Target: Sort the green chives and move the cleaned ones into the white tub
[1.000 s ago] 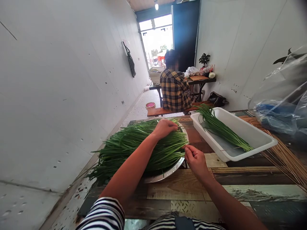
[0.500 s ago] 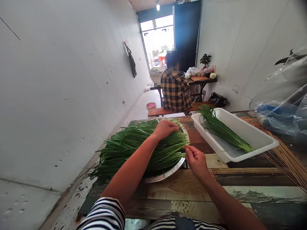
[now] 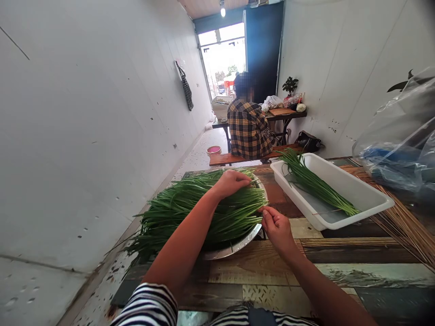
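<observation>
A large heap of long green garlic chives (image 3: 183,203) lies across a round metal tray (image 3: 243,246), pale stem ends to the right and leaves hanging past the left rim. My left hand (image 3: 233,183) reaches over the heap, thumb and fingers pinched together on a few pale chive stems near the far rim. By the tray's right edge, my right hand (image 3: 277,222) is closed in a pinch beside the stem ends. A bit of thin reddish-brown strand shows at its fingertips; the rest of it is hidden among the stems.
A white plastic bin (image 3: 360,185) on the right holds a bundle of chives (image 3: 319,183). Thin brown strands (image 3: 404,226) lie beyond it, near a clear plastic bag (image 3: 401,145). A person in a plaid shirt (image 3: 249,129) sits on a bench (image 3: 224,158) ahead.
My left hand has shifted very slightly to the left, still pinched over the chives. The right hand stays nearly in place at the stem ends.
</observation>
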The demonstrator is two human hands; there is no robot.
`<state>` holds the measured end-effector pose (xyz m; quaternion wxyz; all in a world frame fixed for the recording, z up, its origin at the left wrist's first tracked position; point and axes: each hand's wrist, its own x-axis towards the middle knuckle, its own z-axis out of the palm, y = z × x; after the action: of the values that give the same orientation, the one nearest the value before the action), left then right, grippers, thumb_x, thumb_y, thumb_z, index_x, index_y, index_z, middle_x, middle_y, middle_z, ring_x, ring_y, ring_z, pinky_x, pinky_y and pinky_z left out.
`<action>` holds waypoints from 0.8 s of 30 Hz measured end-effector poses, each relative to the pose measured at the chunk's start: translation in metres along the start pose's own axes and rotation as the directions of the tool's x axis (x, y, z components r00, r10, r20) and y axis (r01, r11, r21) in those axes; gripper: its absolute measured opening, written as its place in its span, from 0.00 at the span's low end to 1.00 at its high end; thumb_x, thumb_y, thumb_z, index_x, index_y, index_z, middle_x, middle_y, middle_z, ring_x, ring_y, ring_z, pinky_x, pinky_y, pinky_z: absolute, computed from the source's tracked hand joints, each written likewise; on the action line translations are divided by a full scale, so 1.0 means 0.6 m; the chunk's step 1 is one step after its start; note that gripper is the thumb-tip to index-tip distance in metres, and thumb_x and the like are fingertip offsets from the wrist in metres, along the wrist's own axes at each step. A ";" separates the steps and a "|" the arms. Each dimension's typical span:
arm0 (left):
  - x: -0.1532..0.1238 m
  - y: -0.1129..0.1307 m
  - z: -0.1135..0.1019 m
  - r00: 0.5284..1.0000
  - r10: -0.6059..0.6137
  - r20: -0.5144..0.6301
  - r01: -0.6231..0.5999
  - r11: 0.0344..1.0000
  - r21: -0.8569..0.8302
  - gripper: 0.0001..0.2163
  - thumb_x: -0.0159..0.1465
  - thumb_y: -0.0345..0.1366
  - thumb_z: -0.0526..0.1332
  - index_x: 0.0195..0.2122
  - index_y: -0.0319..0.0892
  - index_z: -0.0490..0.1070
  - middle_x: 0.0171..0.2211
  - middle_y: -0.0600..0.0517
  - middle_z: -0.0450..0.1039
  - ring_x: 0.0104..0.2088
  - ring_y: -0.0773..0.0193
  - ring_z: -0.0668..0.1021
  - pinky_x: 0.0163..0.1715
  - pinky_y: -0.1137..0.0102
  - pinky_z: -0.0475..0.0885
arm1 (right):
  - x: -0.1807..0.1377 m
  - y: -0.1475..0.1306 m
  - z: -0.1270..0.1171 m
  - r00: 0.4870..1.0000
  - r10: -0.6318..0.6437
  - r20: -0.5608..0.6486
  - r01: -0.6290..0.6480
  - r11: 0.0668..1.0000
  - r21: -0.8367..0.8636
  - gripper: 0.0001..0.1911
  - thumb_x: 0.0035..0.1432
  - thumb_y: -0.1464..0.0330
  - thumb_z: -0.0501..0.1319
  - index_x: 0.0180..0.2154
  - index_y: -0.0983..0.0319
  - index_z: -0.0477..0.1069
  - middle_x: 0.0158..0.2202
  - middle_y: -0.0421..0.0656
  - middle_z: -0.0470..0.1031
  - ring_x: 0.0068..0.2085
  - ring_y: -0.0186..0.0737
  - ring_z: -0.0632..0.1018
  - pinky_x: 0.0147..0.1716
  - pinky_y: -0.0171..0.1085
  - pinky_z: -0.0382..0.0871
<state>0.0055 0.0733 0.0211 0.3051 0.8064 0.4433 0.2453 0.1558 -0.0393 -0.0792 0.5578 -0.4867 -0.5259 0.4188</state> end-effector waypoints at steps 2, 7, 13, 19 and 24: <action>0.004 -0.005 0.002 1.000 0.004 -0.009 -0.003 1.000 0.027 0.12 0.57 0.38 0.58 0.36 0.41 0.78 0.36 0.54 0.79 0.37 0.65 0.77 0.41 0.73 0.71 | 0.000 0.000 0.000 1.000 -0.007 -0.002 0.007 1.000 -0.009 0.18 0.58 0.58 0.52 0.35 0.67 0.70 0.15 0.32 0.53 0.18 0.29 0.56 0.16 0.30 0.49; 0.004 -0.005 0.013 0.999 0.046 -0.001 -0.046 0.997 0.063 0.12 0.56 0.37 0.59 0.36 0.40 0.78 0.35 0.52 0.79 0.37 0.63 0.77 0.42 0.71 0.71 | 0.001 0.000 -0.001 1.000 -0.013 -0.002 0.013 0.999 -0.031 0.19 0.59 0.58 0.51 0.35 0.67 0.70 0.16 0.32 0.53 0.18 0.30 0.56 0.17 0.30 0.50; -0.016 0.008 -0.008 0.984 0.084 0.159 -0.085 0.996 -0.001 0.12 0.56 0.37 0.59 0.38 0.41 0.78 0.38 0.51 0.78 0.39 0.62 0.77 0.41 0.71 0.71 | -0.001 0.001 -0.001 0.996 -0.085 -0.026 0.080 0.986 -0.149 0.19 0.60 0.59 0.50 0.36 0.67 0.71 0.17 0.35 0.58 0.20 0.31 0.60 0.19 0.30 0.54; 0.024 -0.031 -0.019 1.000 0.024 -0.016 -0.021 0.979 0.203 0.12 0.55 0.40 0.59 0.37 0.43 0.78 0.33 0.53 0.78 0.34 0.65 0.76 0.36 0.74 0.69 | -0.007 -0.005 0.000 0.989 -0.146 -0.040 0.130 0.956 -0.263 0.18 0.60 0.61 0.50 0.36 0.67 0.73 0.17 0.36 0.61 0.20 0.32 0.62 0.20 0.31 0.56; 0.054 -0.036 -0.002 0.990 0.023 0.137 -0.084 0.883 0.462 0.11 0.50 0.39 0.63 0.33 0.42 0.79 0.28 0.52 0.77 0.29 0.65 0.74 0.30 0.74 0.65 | -0.011 -0.011 0.000 0.982 -0.185 -0.045 0.162 0.937 -0.310 0.18 0.59 0.62 0.50 0.34 0.66 0.74 0.18 0.37 0.62 0.21 0.34 0.65 0.21 0.31 0.58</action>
<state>0.0083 0.1104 0.0109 0.1229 0.8820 0.4463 0.0880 0.1549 -0.0469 -0.0740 0.5298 -0.5335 -0.6043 0.2637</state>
